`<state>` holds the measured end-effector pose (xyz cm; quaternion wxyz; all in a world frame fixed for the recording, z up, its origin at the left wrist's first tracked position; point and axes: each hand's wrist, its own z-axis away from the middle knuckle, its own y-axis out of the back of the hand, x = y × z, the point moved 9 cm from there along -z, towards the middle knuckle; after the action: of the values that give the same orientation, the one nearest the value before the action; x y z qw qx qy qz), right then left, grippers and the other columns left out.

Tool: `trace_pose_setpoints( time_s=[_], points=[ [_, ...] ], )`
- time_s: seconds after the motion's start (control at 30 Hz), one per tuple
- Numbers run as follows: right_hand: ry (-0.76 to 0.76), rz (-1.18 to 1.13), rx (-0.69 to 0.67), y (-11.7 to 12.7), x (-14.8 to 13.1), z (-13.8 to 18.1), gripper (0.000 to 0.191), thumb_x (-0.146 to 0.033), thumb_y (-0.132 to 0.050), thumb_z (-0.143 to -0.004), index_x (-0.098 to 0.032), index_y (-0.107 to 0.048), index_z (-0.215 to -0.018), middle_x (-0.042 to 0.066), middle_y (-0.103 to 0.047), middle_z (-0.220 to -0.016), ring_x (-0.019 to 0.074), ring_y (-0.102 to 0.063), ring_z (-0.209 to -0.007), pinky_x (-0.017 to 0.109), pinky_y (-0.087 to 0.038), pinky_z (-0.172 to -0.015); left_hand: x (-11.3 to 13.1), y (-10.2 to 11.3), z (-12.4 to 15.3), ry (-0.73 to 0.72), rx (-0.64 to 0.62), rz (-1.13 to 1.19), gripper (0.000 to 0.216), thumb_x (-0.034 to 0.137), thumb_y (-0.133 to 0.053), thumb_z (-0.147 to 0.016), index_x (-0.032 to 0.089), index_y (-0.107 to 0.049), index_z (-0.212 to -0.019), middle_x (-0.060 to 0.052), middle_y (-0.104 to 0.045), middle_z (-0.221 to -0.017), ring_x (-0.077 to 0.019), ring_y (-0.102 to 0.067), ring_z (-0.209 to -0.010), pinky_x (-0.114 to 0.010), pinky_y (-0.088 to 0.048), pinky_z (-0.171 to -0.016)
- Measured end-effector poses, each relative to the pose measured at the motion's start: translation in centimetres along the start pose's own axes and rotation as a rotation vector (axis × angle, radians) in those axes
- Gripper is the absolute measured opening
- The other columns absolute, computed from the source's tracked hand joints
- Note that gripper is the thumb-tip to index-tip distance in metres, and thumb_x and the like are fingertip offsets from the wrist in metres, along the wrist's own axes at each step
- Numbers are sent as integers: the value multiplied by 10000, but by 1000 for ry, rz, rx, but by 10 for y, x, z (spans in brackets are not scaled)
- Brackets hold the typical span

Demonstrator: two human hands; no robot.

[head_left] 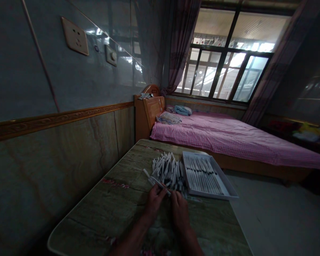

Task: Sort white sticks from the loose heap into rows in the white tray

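Observation:
A loose heap of white pens (pixel 167 170) lies on the table (pixel 101 209). To its right stands a shallow white tray (pixel 230 190) with several pens laid in a row. My left hand (pixel 154 202) is closed on a few white pens at the near edge of the heap, and they stick out to the upper left. My right hand (pixel 179 210) lies close beside it. Its fingertips are curled at the heap's edge and touch the same pens. The room is dim, so the fingers show poorly.
The table stands against a tiled wall (pixel 56 149) on the left. Beyond it is a bed with a pink checked cover (pixel 229 137) and a wooden headboard (pixel 149 110), under a barred window (pixel 224 71). Bare floor (pixel 277 217) lies to the right.

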<state>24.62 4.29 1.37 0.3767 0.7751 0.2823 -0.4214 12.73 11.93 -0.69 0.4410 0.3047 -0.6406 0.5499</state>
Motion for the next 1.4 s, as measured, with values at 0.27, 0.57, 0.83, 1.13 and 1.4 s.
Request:
trace_pose_setpoints(
  time_s=[0.27,0.57,0.83,1.13,1.4],
  points=[
    [35,92,-29,-5,1,1,486,-528,-337,-972,-242,-661,-749,20,-658,-682,176,-606,-634,258,-432,-594,0,-1,2,9,-25,-26,374,402,-837,-539,167,-639,-753,-15,-700,-700,-199,-662,-718,-306,-518,-719],
    [38,-29,245,31,8,5,537,-604,-315,-936,-232,-514,-604,-25,-502,-529,134,-434,-509,247,-325,-503,-3,-13,9,-52,-175,-261,280,415,-726,-670,183,-641,-800,-33,-715,-768,-226,-678,-778,-330,-521,-739],
    [-244,-166,610,98,41,6,520,-623,-319,-893,-220,-503,-621,-33,-494,-535,134,-417,-527,257,-334,-513,10,-102,22,-441,-571,-1274,270,79,-510,-819,210,-728,-911,-75,-722,-968,-225,-655,-970,-327,-475,-861],
    [-212,-171,590,92,42,2,555,-643,-319,-908,-222,-546,-626,-23,-534,-519,146,-456,-518,257,-362,-525,-19,-132,18,-572,-767,-1703,157,121,-553,-865,185,-695,-886,-99,-667,-942,-235,-617,-961,-342,-477,-799],
    [-147,-182,562,89,35,-1,555,-655,-365,-893,-203,-552,-630,-29,-530,-541,129,-459,-530,226,-369,-509,10,-103,2,-476,-486,-1195,146,105,-559,-822,191,-657,-888,-76,-698,-965,-233,-629,-987,-368,-464,-895]
  ],
)
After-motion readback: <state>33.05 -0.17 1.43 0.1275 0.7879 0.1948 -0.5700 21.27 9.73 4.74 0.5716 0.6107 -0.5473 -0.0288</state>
